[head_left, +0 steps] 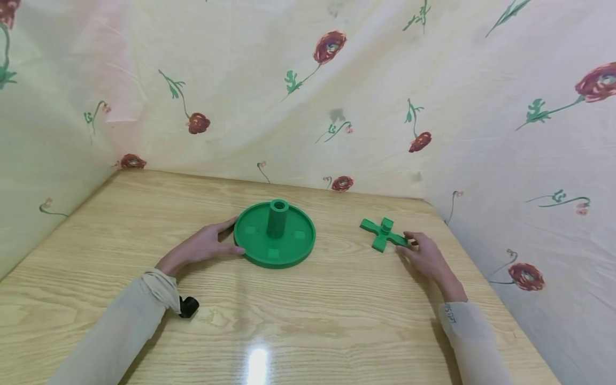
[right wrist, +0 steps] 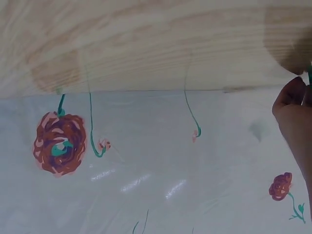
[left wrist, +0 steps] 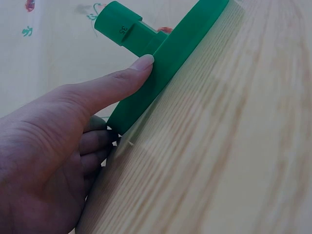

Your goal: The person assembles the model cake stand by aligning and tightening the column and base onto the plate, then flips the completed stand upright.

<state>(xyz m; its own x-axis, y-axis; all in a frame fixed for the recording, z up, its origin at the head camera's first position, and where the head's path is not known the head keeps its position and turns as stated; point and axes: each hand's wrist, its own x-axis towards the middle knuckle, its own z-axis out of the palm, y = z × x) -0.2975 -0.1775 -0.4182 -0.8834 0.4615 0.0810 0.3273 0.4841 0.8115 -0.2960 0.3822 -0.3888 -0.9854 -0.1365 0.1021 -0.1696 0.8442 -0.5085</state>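
A round green base (head_left: 257, 243) with a low rim lies flat on the wooden table. From its middle rises a hollow green post (head_left: 277, 223), marked "35" in the left wrist view. My left hand (head_left: 204, 244) holds the base's left edge, its thumb (left wrist: 122, 83) against the rim and its other fingers round the far side. Farther right lies a green cross-shaped piece (head_left: 380, 241) with a short upright stub at its centre. My right hand (head_left: 424, 258) pinches the end of its right arm. The right wrist view shows only part of that hand (right wrist: 297, 114).
The light wooden table (head_left: 308, 310) ends at a flowered cloth (head_left: 269, 107) that hangs behind it and along both sides. A small black object (head_left: 189, 307) shows at the left sleeve's cuff. Bare wood separates the base from the cross-shaped piece.
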